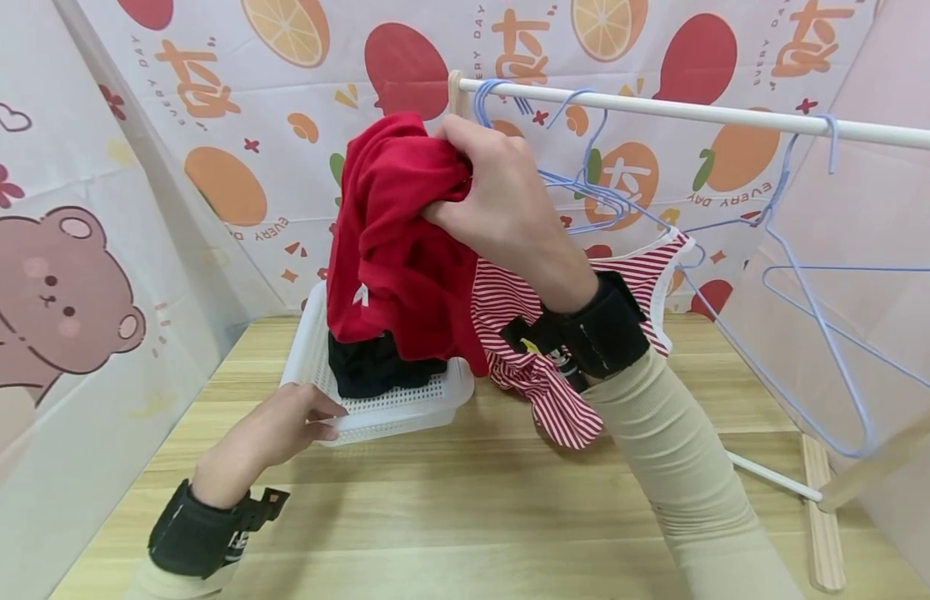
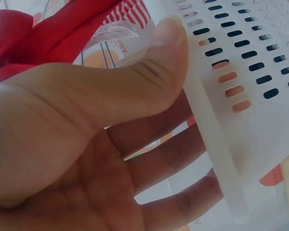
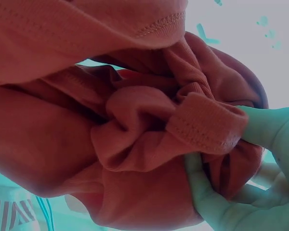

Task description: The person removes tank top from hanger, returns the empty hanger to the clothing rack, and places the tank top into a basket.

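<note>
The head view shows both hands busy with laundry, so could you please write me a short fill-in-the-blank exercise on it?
1. The right hand holds up a garment whose colour is ____.
2. The left hand grips the rim of the basket, which is coloured ____.
3. The cloth lying in the basket is ____.
4. The top partly hidden by the right arm is patterned with red and white ____.

Missing words: red; white; black; stripes.
</note>
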Demonstrator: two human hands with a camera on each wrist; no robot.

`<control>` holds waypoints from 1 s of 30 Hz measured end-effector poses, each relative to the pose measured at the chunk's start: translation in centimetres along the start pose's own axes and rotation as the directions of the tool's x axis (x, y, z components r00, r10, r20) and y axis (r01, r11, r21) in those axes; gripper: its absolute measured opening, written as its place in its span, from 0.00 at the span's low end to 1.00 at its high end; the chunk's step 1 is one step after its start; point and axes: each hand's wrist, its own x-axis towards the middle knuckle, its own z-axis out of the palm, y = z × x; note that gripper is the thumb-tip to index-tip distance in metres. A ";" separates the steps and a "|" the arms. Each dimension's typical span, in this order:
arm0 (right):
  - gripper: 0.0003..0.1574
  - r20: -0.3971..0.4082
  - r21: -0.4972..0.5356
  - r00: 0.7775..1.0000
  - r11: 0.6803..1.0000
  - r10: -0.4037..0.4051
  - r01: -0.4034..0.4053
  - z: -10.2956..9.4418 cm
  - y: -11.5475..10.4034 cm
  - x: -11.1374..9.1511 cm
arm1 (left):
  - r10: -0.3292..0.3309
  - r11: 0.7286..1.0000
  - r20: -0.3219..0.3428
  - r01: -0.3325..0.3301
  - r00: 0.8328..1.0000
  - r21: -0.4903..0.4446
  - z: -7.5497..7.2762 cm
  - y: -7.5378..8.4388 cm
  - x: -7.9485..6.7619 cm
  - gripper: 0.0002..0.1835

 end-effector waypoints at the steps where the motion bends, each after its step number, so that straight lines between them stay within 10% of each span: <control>1: 0.22 0.003 0.004 1.000 1.000 -0.003 0.003 0.1 -0.1 0.1 | 0.012 1.000 -0.006 -0.012 1.000 0.008 0.0 0.0 0.0 0.13; 30: 0.21 0.167 0.010 0.985 0.999 0.042 -0.044 4.6 0.2 2.1 | 0.010 1.000 0.015 -0.010 1.000 0.000 -0.1 0.0 -0.1 0.14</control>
